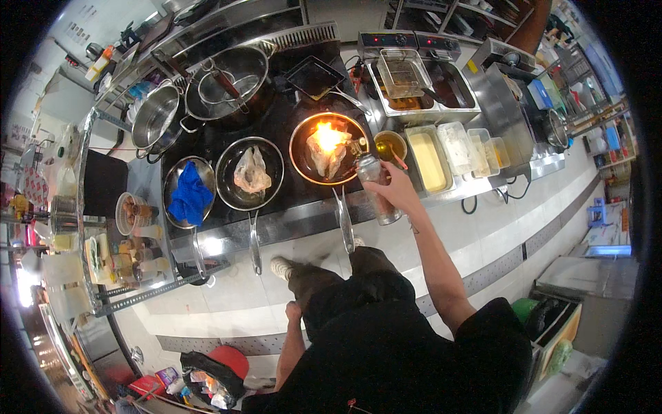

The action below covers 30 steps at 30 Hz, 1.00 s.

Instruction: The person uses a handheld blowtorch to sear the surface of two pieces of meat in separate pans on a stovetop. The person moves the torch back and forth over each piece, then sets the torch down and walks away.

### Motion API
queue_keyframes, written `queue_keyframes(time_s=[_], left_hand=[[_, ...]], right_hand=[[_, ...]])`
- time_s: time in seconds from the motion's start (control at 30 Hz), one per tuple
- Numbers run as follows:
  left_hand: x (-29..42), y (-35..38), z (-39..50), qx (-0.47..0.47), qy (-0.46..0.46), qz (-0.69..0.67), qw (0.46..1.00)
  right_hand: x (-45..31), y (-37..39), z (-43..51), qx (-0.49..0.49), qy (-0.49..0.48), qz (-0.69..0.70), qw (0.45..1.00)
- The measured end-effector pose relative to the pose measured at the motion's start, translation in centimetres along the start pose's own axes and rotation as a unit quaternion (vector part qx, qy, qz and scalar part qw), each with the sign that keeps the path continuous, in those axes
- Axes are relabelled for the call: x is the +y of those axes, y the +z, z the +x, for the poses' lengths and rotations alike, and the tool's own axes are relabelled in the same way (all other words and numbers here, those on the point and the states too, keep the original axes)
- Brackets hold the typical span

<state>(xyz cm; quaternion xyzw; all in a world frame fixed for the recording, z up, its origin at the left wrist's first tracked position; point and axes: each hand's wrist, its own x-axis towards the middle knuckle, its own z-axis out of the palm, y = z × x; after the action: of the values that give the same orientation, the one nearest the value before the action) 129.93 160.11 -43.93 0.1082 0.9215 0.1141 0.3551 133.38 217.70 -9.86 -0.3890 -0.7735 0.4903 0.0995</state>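
Note:
My right hand [395,186] is wrapped around the can of a gas torch [376,189]. From its nozzle a bright orange flame [329,135] plays over a pale piece of meat or fish [327,161] in a frying pan [305,174]. The flame hides part of that piece. A second frying pan [226,189], to the left, holds another pale piece [252,173]. Down beside my thigh hangs my left hand [293,310], away from the stove; its fingers look curled, but their inner side is hidden.
Pan handles jut past the stove's front edge. At left, a blue cloth [190,194] lies in another pan, near large pots [158,119]. A bowl of yellow liquid [389,145], food containers [429,158] and a double deep fryer [421,111] stand at right. A bin [214,380] is behind me.

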Motion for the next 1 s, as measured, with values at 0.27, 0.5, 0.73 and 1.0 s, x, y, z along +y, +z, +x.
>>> queue_keyframes(time_s=[0.27, 0.5, 0.73, 1.0], left_hand=[[2.6, 1.3, -4.2, -0.019, -0.056, -0.076, 0.995], [3.6, 2.1, -5.0, -0.103, -0.068, -0.093, 0.988], [1.6, 4.2, -4.2, -0.071, -0.024, -0.056, 0.996], [3.1, 1.1, -5.0, -0.151, -0.004, 0.062, 0.987]], right_hand=[[0.7, 0.0, -0.2, -0.006, -0.016, -0.035, 0.999], [0.6, 0.9, -0.7, -0.004, -0.013, -0.024, 1.0], [-0.3, 1.1, -2.3, -0.001, -0.02, -0.047, 0.999], [0.2, 1.6, -2.9, 0.009, -0.005, -0.022, 1.0]])
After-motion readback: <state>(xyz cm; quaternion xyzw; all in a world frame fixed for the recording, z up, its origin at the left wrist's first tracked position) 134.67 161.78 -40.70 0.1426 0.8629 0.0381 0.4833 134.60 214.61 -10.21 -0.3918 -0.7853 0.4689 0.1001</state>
